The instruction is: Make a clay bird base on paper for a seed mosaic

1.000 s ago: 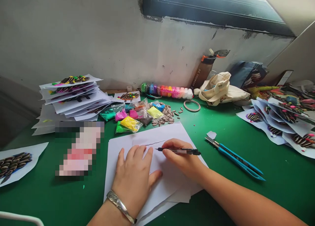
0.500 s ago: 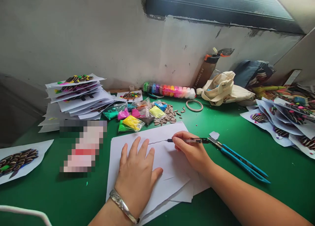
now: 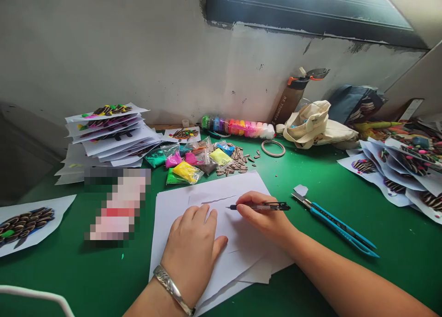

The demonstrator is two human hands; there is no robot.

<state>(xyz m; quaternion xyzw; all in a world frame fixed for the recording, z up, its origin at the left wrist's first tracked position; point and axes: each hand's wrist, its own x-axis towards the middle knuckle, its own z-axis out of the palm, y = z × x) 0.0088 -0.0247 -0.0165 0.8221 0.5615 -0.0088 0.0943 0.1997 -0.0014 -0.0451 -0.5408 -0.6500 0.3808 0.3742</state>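
White paper sheets (image 3: 238,257) lie in a loose stack on the green table, with a wavy line and a few short marks on the top one. My left hand (image 3: 191,243), a silver bangle at its wrist, rests palm down on the sheets, holding nothing, thumb apart and fingers bent. A black pen (image 3: 269,206) is gripped between the thumb and fingers of my right hand (image 3: 264,215). Its tip is over the paper just below the wavy line; whether it touches I cannot tell. To the right lies a blue utility knife (image 3: 340,227).
Bags of coloured clay (image 3: 188,169) and loose sunflower seeds (image 3: 241,158) lie beyond the paper. Stacks of seed-decorated sheets stand at left (image 3: 113,139) and right (image 3: 404,169). A tape roll (image 3: 273,148), cloth bag (image 3: 311,128) and bottle (image 3: 290,98) sit near the wall.
My right hand has brought the pen tip down and slightly left, away from the wavy line's end. My left fingers have drawn in, uncovering more of the line.
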